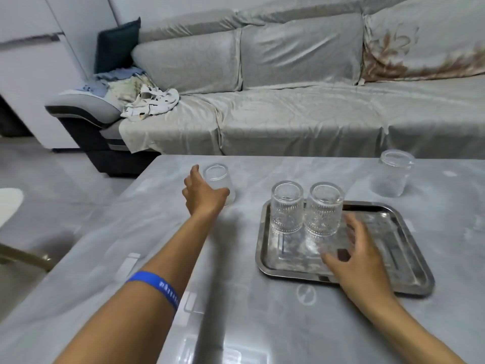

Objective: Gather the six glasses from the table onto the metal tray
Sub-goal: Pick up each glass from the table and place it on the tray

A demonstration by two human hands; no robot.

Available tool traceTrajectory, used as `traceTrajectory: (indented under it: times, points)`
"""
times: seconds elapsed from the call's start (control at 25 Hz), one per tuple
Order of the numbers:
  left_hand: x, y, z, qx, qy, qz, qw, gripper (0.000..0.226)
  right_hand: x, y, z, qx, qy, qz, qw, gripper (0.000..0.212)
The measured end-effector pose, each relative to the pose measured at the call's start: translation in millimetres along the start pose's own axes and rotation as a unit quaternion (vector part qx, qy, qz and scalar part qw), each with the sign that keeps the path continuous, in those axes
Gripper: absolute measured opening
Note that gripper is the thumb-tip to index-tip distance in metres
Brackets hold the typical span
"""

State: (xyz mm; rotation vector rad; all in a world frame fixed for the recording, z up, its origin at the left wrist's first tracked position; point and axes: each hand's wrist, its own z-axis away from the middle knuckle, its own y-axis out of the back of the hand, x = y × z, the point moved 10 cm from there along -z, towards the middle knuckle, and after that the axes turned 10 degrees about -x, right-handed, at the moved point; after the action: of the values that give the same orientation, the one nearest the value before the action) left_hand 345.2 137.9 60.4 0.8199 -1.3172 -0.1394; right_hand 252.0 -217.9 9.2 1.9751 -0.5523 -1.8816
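Observation:
On the metal tray stand two ribbed glasses, one to the left and one to the right, both upside down at its far left corner. My right hand hovers over the tray's front part, thumb and fingers curled around a faint, blurred clear glass just in front of the right ribbed one. Left of the tray, a smooth clear glass stands upside down on the table, and my left hand wraps its lower part. A taller clear glass stands at the table's far right.
The grey marbled table runs to a far edge close to a grey sofa with crumpled cloths at its left end. Tiled floor and a chair edge lie to the left. A blue band circles my left forearm.

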Motion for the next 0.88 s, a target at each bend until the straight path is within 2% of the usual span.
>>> traceTrajectory:
  times: [0.08,0.2,0.32,0.4,0.56,0.68,0.8,0.84,0.88]
  points:
    - [-2.9,-8.5,-24.2,-0.020,0.015,0.007,1.000,0.098,-3.9,-4.4,18.7,-0.019,0.005,-0.006,1.000,0.078]
    - [-8.0,-10.1,-37.6,-0.029,0.027,0.014,0.999,0.081,-10.2,-11.9,29.4,-0.060,0.030,0.012,0.998,0.059]
    - [13.5,9.3,-12.6,0.028,-0.038,0.014,0.999,0.067,-25.6,-4.7,26.8,-0.048,0.049,0.010,0.998,0.046]
    - [41.5,21.8,19.6,0.038,-0.107,0.062,0.992,0.065,-44.5,1.2,23.0,-0.035,0.065,-0.017,0.997,0.050]
    - [112.9,14.9,115.0,-0.074,-0.262,0.072,0.960,0.068,-97.4,10.2,22.6,-0.005,0.140,-0.024,0.990,0.084]
    - [151.1,-17.1,190.0,-0.165,-0.353,0.048,0.920,0.070,-116.4,31.6,29.9,0.039,0.164,-0.001,0.986,0.087]
    - [154.2,-46.9,203.9,-0.272,-0.346,0.104,0.892,0.063,-93.6,64.7,37.4,0.078,0.114,-0.003,0.990,0.080]
    - [143.3,-50.6,191.8,-0.276,-0.320,0.137,0.896,0.054,-78.3,74.2,35.1,0.077,0.083,-0.016,0.993,0.081]
    - [124.9,-50.1,174.2,-0.247,-0.281,0.153,0.915,0.045,-62.4,83.5,31.3,0.080,0.055,-0.025,0.995,0.081]
